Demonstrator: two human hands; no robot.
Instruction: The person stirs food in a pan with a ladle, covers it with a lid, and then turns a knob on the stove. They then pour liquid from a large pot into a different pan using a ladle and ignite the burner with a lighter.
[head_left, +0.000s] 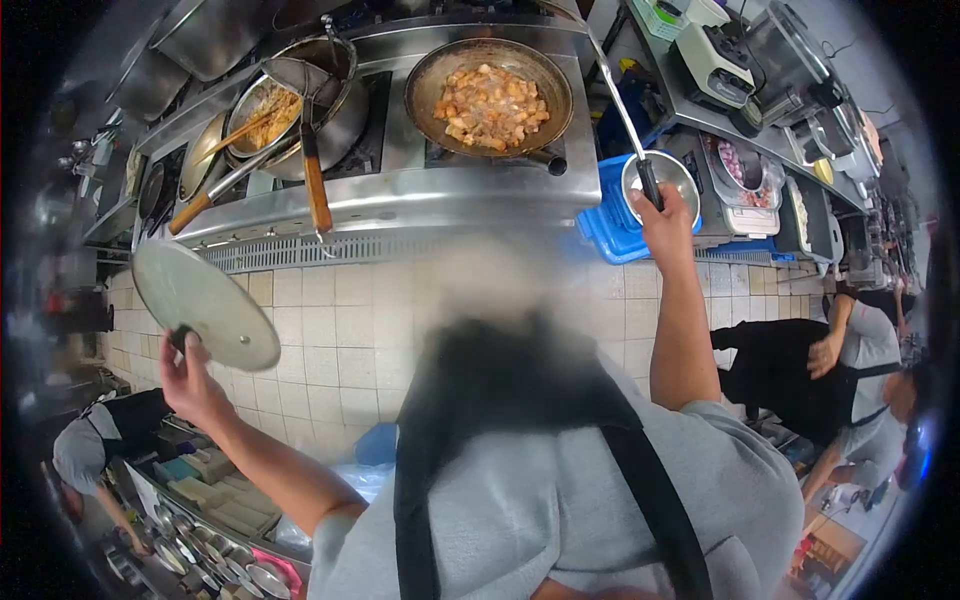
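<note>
My left hand (190, 382) grips the dark knob of a round glass lid (205, 305), held tilted over the floor at the left, away from the stove. My right hand (665, 218) is closed round the black grip of a long-handled metal utensil (618, 92). Its shaft points up and away past the stove's right side, and I cannot make out its working end. A metal bowl (686, 178) sits below the right hand, by a blue plastic container (612, 228). On the stove, an uncovered frying pan (428, 88) holds browned chunks of food (490, 105).
Left on the stove, a pot (345, 125) carries a strainer (300, 80) and a pan of shredded food (275, 118); wooden handles (315, 185) jut over the front edge. Right are a counter with a blender base (715, 65) and a co-worker (870, 350). Another person (95, 445) works behind left.
</note>
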